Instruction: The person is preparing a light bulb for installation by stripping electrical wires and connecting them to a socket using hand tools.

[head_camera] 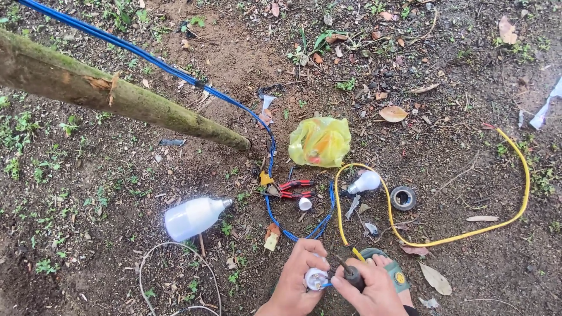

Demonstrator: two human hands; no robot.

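Observation:
At the bottom of the head view, my left hand (pixel 295 280) grips a small white lamp socket (pixel 316 279) with the blue wire (pixel 275 158) reaching it. My right hand (pixel 369 287) is closed around a dark-handled screwdriver (pixel 350 275), whose tip points at the socket. Both hands sit close together just above my foot in a green sandal (pixel 393 272).
On the dirt lie a large white bulb (pixel 192 216), a smaller bulb (pixel 364 183), red-handled pliers (pixel 293 189), a roll of black tape (pixel 403 198), a yellow cable loop (pixel 468 234), a yellow plastic bag (pixel 320 141) and a mossy wooden pole (pixel 117 96).

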